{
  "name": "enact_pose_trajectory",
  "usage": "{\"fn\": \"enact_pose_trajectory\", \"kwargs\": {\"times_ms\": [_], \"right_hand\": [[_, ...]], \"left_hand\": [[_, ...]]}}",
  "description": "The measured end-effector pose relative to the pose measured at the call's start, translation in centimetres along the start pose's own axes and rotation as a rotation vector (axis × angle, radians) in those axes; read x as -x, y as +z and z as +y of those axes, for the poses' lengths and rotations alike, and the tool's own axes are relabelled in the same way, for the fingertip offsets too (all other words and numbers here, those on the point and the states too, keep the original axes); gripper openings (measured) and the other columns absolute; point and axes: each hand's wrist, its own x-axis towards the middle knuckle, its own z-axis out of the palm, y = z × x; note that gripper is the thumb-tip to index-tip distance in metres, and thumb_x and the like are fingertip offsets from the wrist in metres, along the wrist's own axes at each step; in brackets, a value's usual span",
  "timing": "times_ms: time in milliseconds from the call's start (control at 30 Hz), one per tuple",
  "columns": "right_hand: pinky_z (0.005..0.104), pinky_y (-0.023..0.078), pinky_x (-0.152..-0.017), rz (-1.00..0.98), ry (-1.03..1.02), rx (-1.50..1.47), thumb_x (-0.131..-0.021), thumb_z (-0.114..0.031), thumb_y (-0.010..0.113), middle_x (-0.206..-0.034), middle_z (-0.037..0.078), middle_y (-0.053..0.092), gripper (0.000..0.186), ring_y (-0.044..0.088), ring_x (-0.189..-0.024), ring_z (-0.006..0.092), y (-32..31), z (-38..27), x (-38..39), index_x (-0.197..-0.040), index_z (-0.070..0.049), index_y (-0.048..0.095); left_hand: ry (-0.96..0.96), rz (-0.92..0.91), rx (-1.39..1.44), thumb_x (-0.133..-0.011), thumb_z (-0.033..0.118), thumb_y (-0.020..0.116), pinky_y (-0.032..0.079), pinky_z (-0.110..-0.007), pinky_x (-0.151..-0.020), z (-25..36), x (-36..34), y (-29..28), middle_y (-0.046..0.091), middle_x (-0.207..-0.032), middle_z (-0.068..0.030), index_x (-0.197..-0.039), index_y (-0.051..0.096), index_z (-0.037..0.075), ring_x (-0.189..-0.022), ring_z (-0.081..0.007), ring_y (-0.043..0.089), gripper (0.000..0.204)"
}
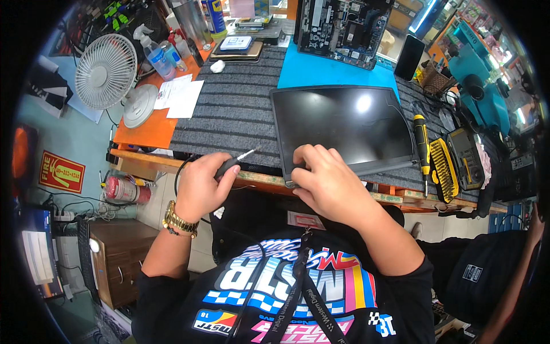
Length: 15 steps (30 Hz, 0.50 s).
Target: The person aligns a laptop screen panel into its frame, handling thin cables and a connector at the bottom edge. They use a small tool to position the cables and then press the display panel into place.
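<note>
A soldering iron (226,167), with a black handle, thin metal tip and dark cable, is held in my left hand (201,186). Its tip points up and right, just off the left edge of a dark laptop screen panel (338,129). That panel lies face up at the table's front edge, a bright reflection on its glass. My right hand (332,186) is closed at the panel's near left corner, fingers curled over the bezel and thumb below. The fingers hide what exactly they pinch there.
Behind the panel, an opened laptop chassis (344,31) stands on a blue mat (312,71). To the right lie a yellow-black screwdriver (421,146), a yellow bit holder (444,166) and a teal microscope (472,80). A white fan (106,71) and papers (184,98) occupy the left.
</note>
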Motion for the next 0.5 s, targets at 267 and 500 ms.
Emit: {"fn": "enact_pose_trajectory", "kwargs": {"times_ms": [267, 500], "right_hand": [[0.0503, 0.054, -0.106, -0.004, 0.070, -0.162, -0.092, -0.009, 0.090, -0.131, 0.011, 0.067, 0.027, 0.068, -0.123, 0.0355, -0.8, 1.1, 0.8, -0.117, -0.009, 0.079], [0.0500, 0.056, -0.104, 0.003, 0.033, -0.190, -0.095, -0.001, 0.081, -0.126, 0.013, 0.068, 0.022, 0.069, -0.117, 0.0365, -1.0, 1.9, 0.8, -0.117, -0.007, 0.079]], "left_hand": [[0.006, -0.028, -0.023, -0.102, 0.016, 0.086, 0.060, -0.046, -0.079, -0.2, -1.4, -0.7, 0.076, -0.099, -0.0187, -0.115, 0.081, -0.001, -0.089, -0.0421, 0.075, 0.022], [0.001, -0.354, 0.248, -0.100, 0.022, 0.091, 0.064, -0.044, -0.080, 1.4, -0.8, -1.8, 0.083, -0.099, -0.0163, -0.115, 0.083, 0.004, -0.091, -0.0379, 0.081, 0.025]]}}
